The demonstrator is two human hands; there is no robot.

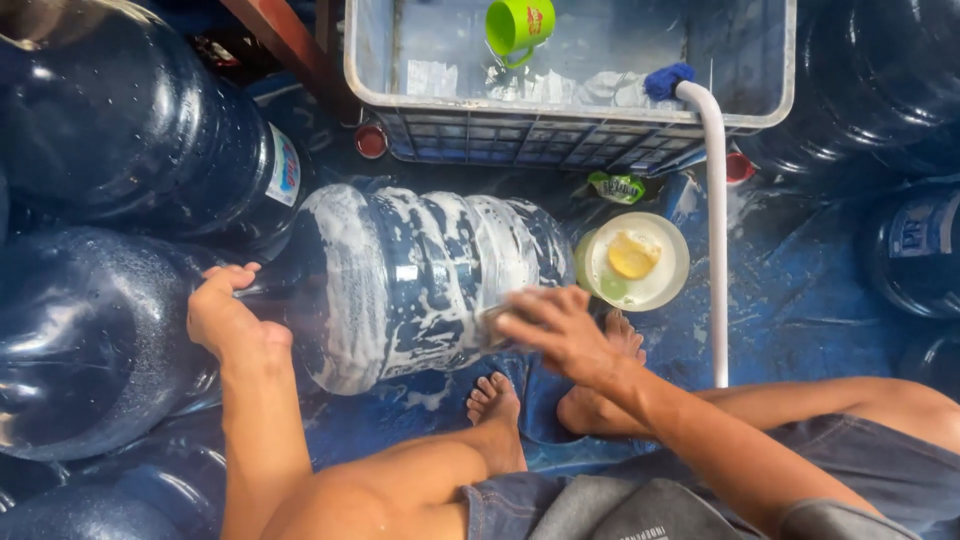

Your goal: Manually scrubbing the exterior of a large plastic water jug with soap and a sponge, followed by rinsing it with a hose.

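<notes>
Sideways, soapy jug (420,280) between both hands' fingers (530,308), seemingly.

Wet blue floor (800,300) carried everything; soapy water jug (420,280) lay on its side, centre; more blue jugs (90,340) lay left; grey crate (570,135) sat at top; pale bowl (632,262) just right of the soapy jug; white hose (716,240) ran beside it.

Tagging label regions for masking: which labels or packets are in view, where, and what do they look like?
Curved white label with red and blue print: on the dark blue water jug, upper left.
Pale rectangular label: on the blue jug at the right edge.
Crumpled green sachet: on the floor, below the grey crate.
</notes>
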